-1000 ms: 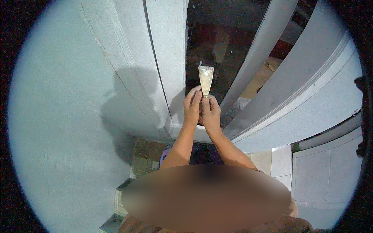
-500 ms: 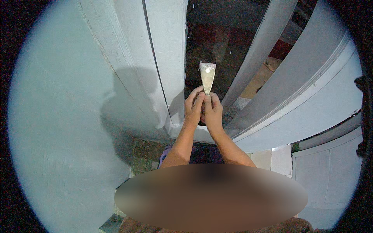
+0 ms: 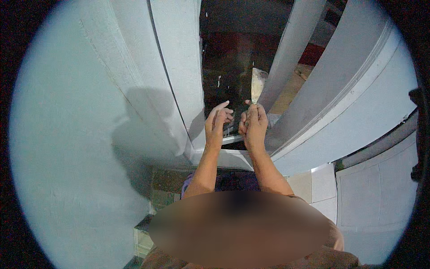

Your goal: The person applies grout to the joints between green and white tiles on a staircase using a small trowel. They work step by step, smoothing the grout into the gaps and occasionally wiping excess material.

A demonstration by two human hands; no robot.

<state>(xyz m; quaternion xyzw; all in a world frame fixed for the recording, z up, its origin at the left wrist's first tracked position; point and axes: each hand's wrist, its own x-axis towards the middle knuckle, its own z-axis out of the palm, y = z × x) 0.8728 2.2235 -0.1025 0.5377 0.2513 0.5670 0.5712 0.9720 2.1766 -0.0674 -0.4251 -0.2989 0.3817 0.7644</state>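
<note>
My right hand point(image 3: 255, 123) is closed round the handle of a putty knife point(image 3: 258, 85), its broad pale-smeared blade pointing up and away from me. The fingers hide the handle. To its left, my left hand point(image 3: 217, 120) is raised with bent fingers apart and nothing in them; white stuff marks a fingertip. Both hands are in front of a dark glass pane point(image 3: 237, 58) with a few white specks on it. A white frame point(image 3: 179, 58) borders the pane on the left.
A pale wall point(image 3: 67, 148) fills the left side and carries my shadow. Grey-white panels point(image 3: 327, 76) slant up on the right, with a pale door-like panel point(image 3: 376, 193) beyond. Light floor tiles point(image 3: 313, 184) show below right. A blurred patch covers the lower middle.
My left hand has let go of the putty knife and drawn away to the left. The right hand has moved right with the knife and turned its blade partly edge-on.
</note>
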